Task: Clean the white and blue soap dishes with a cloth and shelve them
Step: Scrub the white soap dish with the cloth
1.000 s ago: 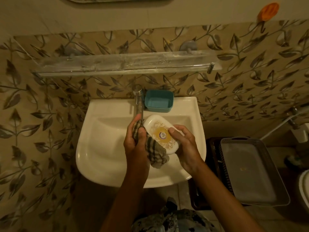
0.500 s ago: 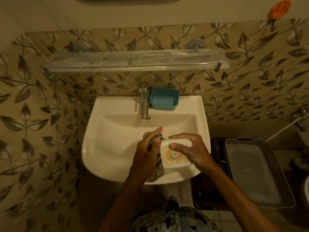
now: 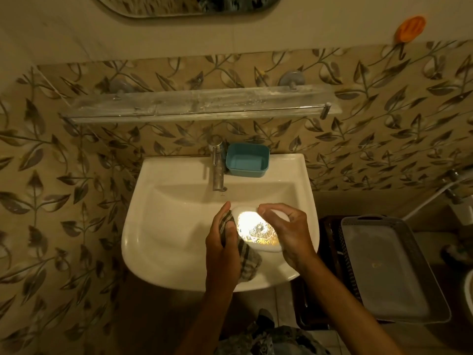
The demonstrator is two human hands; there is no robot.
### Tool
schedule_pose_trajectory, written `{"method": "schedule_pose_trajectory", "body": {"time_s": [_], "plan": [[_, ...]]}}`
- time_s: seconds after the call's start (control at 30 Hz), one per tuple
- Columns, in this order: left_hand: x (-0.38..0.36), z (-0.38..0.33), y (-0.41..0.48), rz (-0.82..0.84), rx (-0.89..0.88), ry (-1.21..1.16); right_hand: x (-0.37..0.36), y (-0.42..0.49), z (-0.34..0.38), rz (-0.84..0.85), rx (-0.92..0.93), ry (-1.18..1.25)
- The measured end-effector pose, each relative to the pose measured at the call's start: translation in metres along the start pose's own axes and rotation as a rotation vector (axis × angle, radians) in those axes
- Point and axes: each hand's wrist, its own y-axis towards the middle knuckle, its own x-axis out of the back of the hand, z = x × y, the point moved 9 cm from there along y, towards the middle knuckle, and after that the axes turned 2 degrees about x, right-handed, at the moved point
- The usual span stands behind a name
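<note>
Head view: I've lowered the white soap dish (image 3: 256, 233) from the tap (image 3: 217, 172) to the sink (image 3: 158, 226) front edge, right hand (image 3: 290, 234) gripping it, left hand (image 3: 221, 244) gripping the cloth (image 3: 247, 263) against its end; blue soap dish (image 3: 247, 161) at back edge undone.

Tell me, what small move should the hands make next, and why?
Probably wipe the checked cloth rightward across the white soap dish: the left hand grips the cloth at the dish's left end, and the right hand holds it over the sink.

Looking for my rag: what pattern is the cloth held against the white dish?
The cloth is checked in dark and pale stripes; head view.
</note>
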Motion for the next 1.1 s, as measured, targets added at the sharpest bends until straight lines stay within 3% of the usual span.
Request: {"method": "schedule_pose_trajectory", "body": {"time_s": [0.07,0.23,0.3,0.47,0.7,0.77,0.87,0.9,0.97,1.1], "plan": [[0.002,0.0,0.006,0.033,-0.007,0.044,-0.004,0.0,0.001,0.111,0.002,-0.066],[-0.014,0.011,0.012,0.3,0.094,0.135,-0.025,-0.003,0.017,0.467,0.022,-0.171],[-0.013,0.009,0.012,0.253,0.09,0.11,-0.022,0.002,0.024,0.419,0.049,-0.161],[-0.011,0.004,-0.001,0.105,0.054,-0.002,0.004,0.014,0.02,0.066,0.024,0.0],[-0.004,0.016,-0.005,0.047,0.068,-0.07,-0.002,0.0,0.007,0.238,-0.099,-0.055],[0.004,0.01,0.0,0.006,0.062,-0.14,-0.003,-0.001,0.005,0.222,-0.158,0.167],[0.014,0.003,0.005,-0.087,0.064,-0.302,-0.008,-0.008,0.004,0.096,-0.22,0.72],[0.015,0.001,0.005,-0.107,0.061,-0.34,-0.014,-0.011,0.004,0.082,-0.216,0.783],[0.01,-0.001,0.001,-0.122,0.046,-0.358,-0.031,-0.017,0.003,0.08,-0.186,0.718],[0.001,0.006,-0.01,-0.11,0.044,-0.299,-0.03,-0.015,0.004,-0.093,-0.11,0.532]]}}
